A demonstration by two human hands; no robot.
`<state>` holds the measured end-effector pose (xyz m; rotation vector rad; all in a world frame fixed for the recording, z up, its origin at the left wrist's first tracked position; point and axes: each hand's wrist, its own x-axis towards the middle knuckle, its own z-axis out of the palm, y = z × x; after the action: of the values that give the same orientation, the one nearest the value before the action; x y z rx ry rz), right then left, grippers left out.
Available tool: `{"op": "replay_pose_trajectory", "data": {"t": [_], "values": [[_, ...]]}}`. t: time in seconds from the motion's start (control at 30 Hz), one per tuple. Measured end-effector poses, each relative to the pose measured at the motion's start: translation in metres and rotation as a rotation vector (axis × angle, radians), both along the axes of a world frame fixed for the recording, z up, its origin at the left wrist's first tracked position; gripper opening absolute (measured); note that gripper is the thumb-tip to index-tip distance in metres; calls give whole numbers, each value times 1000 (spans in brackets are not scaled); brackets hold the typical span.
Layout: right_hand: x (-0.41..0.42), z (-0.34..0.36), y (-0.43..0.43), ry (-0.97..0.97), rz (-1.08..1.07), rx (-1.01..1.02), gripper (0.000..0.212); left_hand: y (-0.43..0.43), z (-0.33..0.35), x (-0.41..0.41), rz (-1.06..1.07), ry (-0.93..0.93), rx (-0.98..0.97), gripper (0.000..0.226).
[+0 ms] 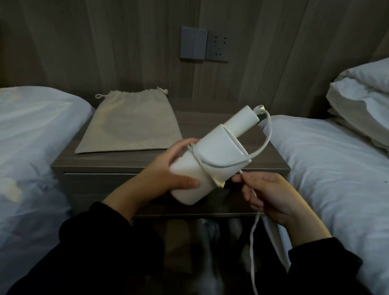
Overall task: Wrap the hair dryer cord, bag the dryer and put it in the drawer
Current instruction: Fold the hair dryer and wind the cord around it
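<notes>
Now — left hand grips hair dryer | right hand pinches cord

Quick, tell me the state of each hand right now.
Left hand: closed around the hair dryer.
Right hand: closed, pinching the cord.
</notes>
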<state>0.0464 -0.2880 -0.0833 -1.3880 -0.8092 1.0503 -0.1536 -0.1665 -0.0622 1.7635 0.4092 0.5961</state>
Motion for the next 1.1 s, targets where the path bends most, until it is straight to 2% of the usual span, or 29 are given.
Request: {"op": "replay_pose_trajectory", "data": {"t": [0.13, 0.27, 0.43, 0.5, 0.6, 0.77, 0.9, 1.0, 1.1], "values": [[-12, 8, 3, -246, -29, 5, 24, 1, 3, 1, 61, 4, -50, 75], [-15, 22, 0, -500, -122, -2, 24, 1, 7, 2, 161, 91, 53, 67], [-30, 33, -4, -806, -102, -47, 26, -3, 9, 5, 281, 121, 125, 78], [-34, 35, -5, -830, -85, -57, 26, -4, 11, 7, 297, 138, 140, 81], [-34, 38, -6, -756, -93, -81, 23, -2, 13, 7, 330, 204, 196, 84], [-43, 36, -4, -1023, -20, -176, 26, -1, 4, 7, 423, 283, 217, 91], [-46, 36, -7, -1131, 45, -234, 32, -5, 0, 7, 389, 313, 259, 94], [-47, 44, -12, -1152, 70, -222, 35, -7, 0, 6, 394, 320, 352, 95], [-49, 53, -20, -1150, 93, -173, 42, -10, 2, 4, 426, 332, 558, 97]]}}
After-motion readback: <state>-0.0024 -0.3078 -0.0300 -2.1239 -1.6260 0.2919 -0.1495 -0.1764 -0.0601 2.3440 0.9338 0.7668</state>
